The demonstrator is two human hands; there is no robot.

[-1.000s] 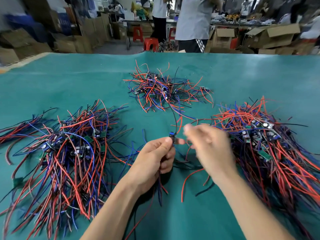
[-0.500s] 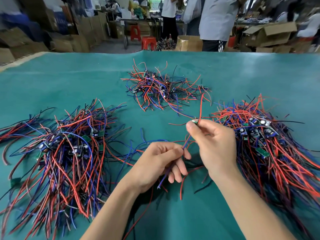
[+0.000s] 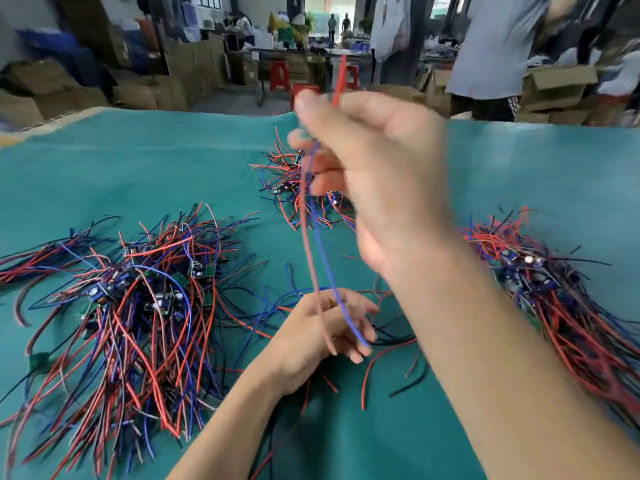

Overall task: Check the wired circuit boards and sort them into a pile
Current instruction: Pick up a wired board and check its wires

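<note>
The right hand [image 3: 374, 168], raised high at frame centre, pinches a wired circuit board [image 3: 306, 135] whose red and blue wires [image 3: 322, 258] dangle. Below, the left hand [image 3: 322, 334] rests loosely curled on the green surface [image 3: 104, 161], holding nothing, between 2 piles [image 3: 138, 299] of boards.

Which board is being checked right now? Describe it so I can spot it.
Start at the teal table with three wire piles. Above its middle, the raised right hand pinches one small wired board, blurred. Unlike the piled ones, it is off the table, its red and blue wires hanging to the left hand.
</note>
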